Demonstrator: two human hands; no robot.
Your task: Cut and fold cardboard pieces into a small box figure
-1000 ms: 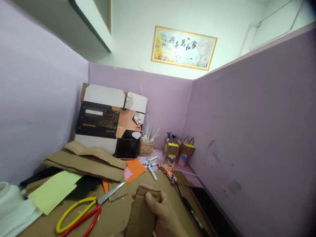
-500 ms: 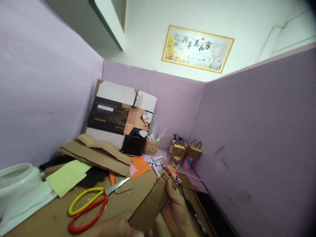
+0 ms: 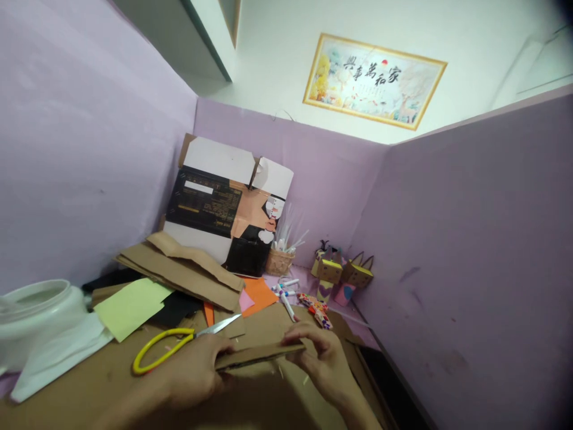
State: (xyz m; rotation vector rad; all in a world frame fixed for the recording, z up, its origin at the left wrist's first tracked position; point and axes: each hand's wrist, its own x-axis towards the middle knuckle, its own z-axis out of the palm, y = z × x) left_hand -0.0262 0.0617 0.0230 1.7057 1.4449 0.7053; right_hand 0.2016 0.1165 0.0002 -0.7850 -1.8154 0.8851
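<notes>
Bridging the two hands, a cardboard strip (image 3: 259, 355) is held nearly edge-on to the right of the scissors (image 3: 219, 326), above the surface (image 3: 67, 397). The person's left hand (image 3: 194, 370) grips its near-left end and the right hand (image 3: 324, 358) pinches the other between thumb and fingers, probably to steady it from both sides. Beyond the scissors, green paper (image 3: 128, 310) lies flat; markers (image 3: 289, 306) lie farther right, perhaps to leave working room.

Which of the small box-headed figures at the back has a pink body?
The rightmost figure: its pink body bears a blue heart, while the figure just left of it has a yellowish body and purple heart.
</notes>
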